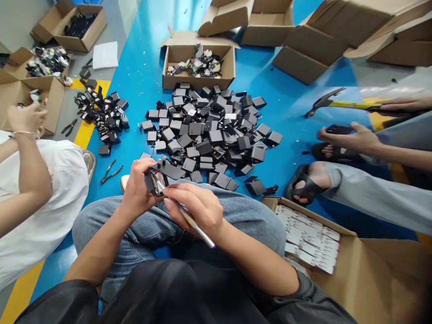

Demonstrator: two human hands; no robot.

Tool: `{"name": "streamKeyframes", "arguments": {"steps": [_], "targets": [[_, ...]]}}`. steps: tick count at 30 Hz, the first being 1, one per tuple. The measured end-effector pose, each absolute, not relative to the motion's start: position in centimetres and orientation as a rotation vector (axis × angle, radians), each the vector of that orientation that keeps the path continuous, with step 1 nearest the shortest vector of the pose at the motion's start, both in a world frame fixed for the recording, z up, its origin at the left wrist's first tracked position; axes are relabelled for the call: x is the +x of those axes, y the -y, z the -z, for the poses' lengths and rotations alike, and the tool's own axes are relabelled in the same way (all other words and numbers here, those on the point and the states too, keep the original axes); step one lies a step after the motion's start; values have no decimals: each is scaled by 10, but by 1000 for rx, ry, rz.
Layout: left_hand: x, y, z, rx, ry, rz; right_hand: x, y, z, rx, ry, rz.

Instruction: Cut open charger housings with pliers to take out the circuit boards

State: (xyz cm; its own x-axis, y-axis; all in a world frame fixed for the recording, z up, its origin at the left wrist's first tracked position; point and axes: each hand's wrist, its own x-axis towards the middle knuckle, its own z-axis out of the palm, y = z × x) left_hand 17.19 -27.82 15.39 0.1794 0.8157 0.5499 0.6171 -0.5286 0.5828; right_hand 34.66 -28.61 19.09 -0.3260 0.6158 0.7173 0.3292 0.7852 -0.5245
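Head view, black boxy casing (154, 180), open-sided, dark flat panel (173, 170) alongside

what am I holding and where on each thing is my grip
Your left grip holds a black casing by its outer side; your right grip holds a pen-like tool by its shaft, near the casing.

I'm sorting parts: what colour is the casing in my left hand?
The casing is dark grey, nearly black; head view.

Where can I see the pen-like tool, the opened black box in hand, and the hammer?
Pen-like tool (197, 227): head view, on its shaft.
Opened black box (155, 181): head view, on its open inside.
Hammer (353, 105): head view, on its yellow handle.
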Motion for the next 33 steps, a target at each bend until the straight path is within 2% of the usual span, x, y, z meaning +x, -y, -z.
{"name": "streamKeyframes", "arguments": {"steps": [18, 33], "targets": [[174, 274, -156, 2420, -1370, -1457, 345, 290, -196, -737, 2039, -238], [170, 273, -150, 2566, -1243, -1392, 353, 285, -204, -812, 2123, -315]]}}
